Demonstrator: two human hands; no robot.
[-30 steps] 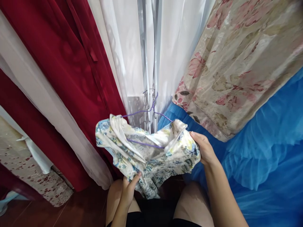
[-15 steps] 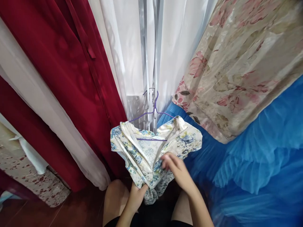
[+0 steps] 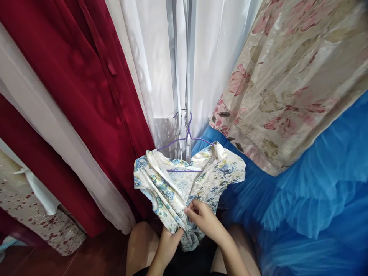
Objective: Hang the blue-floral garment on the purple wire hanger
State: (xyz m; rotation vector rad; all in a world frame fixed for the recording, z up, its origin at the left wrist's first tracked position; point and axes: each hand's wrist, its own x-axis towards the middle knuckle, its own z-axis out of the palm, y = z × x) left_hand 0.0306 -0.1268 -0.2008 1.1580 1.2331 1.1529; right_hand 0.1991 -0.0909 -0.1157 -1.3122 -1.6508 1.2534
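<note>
A white dress with a blue and yellow floral print (image 3: 169,191) hangs in front of me on a purple hanger (image 3: 172,142). Its neckline is V-shaped and its short sleeves spread to both sides. Low on the left of the bodice, my left hand (image 3: 169,243) grips the cloth, thumb on top and fingers hidden beneath. My right hand (image 3: 202,218) pinches the fabric just below the point of the V, thumb against bent fingers. The dress's lower part bunches between my knees.
Grey metal poles (image 3: 188,76) stand behind the hanger. Red fabric (image 3: 86,96) and white drapes (image 3: 218,57) hang at the left and back. A beige floral gown (image 3: 287,96) and blue ruffled tulle (image 3: 310,203) fill the right. Dark red floor tiles (image 3: 86,260) show lower left.
My right hand has moved down and left from the right side of the neckline, closing on the cloth below the V. My left hand keeps its grip on the bodice.
</note>
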